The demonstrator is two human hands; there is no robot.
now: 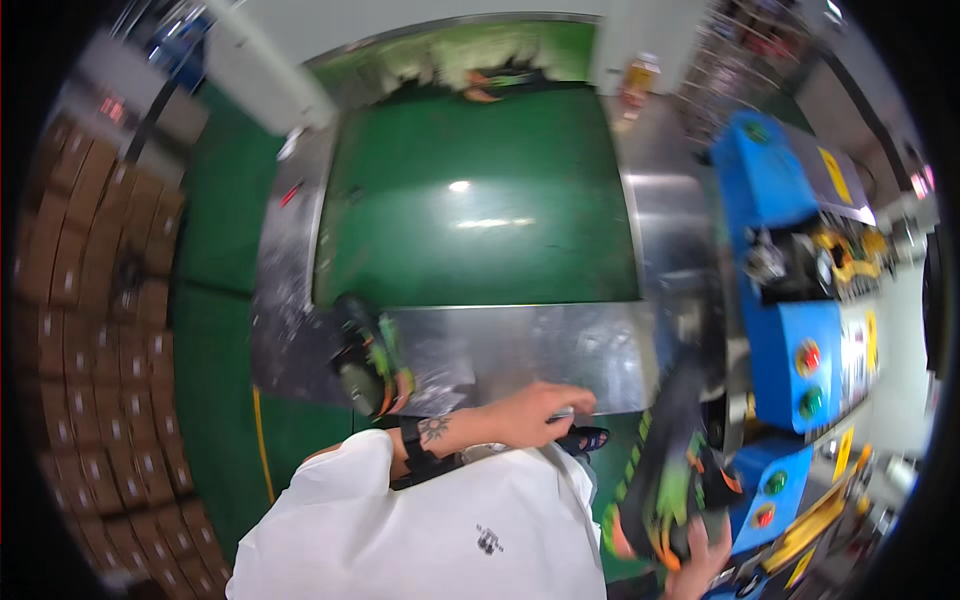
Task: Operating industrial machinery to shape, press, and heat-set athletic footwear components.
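Observation:
My left hand (548, 412) is held in front of my body near the metal edge, fingers curled round a small grey thing that I cannot make out. Low on the right, my right hand (703, 553) grips a black shoe with green and orange parts (672, 490), blurred by motion. A second shoe, dark with green and orange (372, 358), rests on the near left of the metal table frame (520, 350), apart from both hands.
A green conveyor belt (480, 220) runs away from me, with another shoe (500, 82) at its far end. Blue machines with red and green buttons (795, 350) stand on the right. Stacked brown cartons (100, 370) line the left. A bottle (638, 80) stands at the far right corner.

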